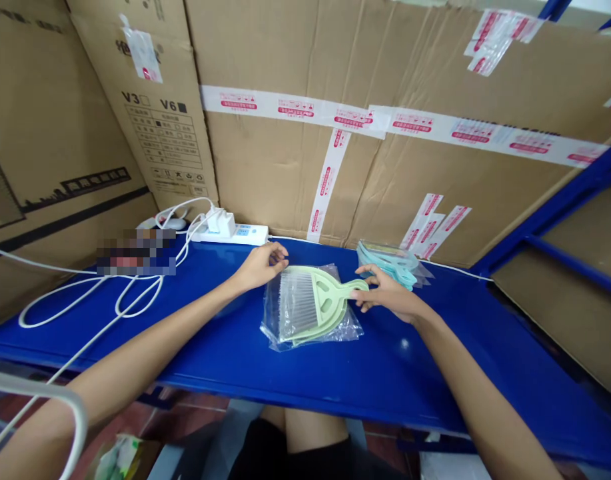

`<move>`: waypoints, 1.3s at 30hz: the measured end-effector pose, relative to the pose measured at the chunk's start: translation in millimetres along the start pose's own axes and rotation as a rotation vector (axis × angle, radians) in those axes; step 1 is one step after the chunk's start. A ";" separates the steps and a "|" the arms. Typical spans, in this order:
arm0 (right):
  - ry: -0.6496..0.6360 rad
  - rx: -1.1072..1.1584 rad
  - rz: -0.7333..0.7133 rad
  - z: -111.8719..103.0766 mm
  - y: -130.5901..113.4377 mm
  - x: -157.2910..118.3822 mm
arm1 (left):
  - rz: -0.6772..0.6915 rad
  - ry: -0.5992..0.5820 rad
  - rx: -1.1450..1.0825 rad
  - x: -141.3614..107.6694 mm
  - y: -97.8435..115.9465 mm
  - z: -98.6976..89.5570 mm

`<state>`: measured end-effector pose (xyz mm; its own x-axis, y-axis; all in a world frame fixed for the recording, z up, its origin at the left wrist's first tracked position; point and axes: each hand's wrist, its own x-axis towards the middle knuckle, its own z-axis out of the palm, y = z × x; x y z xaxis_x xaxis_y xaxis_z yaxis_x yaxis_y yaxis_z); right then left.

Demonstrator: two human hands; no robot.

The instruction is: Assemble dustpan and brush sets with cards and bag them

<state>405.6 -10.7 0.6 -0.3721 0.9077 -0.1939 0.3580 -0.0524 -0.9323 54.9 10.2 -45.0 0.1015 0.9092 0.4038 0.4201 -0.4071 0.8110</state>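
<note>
A pale green dustpan and brush set point(330, 303) lies on the blue table, its white bristles toward the left and its handle toward the right. Clear plastic wrap point(272, 330) shows around and beneath it. My right hand point(385, 292) is at the handle end, thumb on the handle and fingers spread. At the upper left corner of the set is my left hand point(266, 265), its fingers curled and apart, with nothing visible in it. Behind my right hand, light blue items in clear plastic point(390, 263) lie near the cardboard.
Cardboard point(275, 167) lines the back of the blue table point(325, 383). A white power strip point(250, 233) with plugs stands at the back left, and white cables point(95, 337) loop across the left side. A blue metal frame point(550, 210) rises at the right.
</note>
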 end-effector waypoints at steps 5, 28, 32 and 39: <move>0.213 -0.170 -0.022 9.8 5.4 6.4 | -0.108 -0.148 -0.114 3.8 -10.0 -2.0; 0.152 -0.467 -0.483 14.2 -23.3 21.5 | -0.333 -0.058 -0.564 13.3 15.4 -2.1; 0.128 -0.654 -0.565 -7.2 -59.0 41.1 | -0.283 -0.016 -0.562 33.6 26.9 -14.2; -0.152 -0.598 -0.385 -36.7 -89.3 62.7 | -0.294 -0.082 -0.476 68.4 32.6 -20.7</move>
<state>381.7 66.2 83.0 -0.6654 0.7458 0.0334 0.5683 0.5350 -0.6251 56.9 57.3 17.7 0.1191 0.9864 0.1134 -0.0103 -0.1130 0.9935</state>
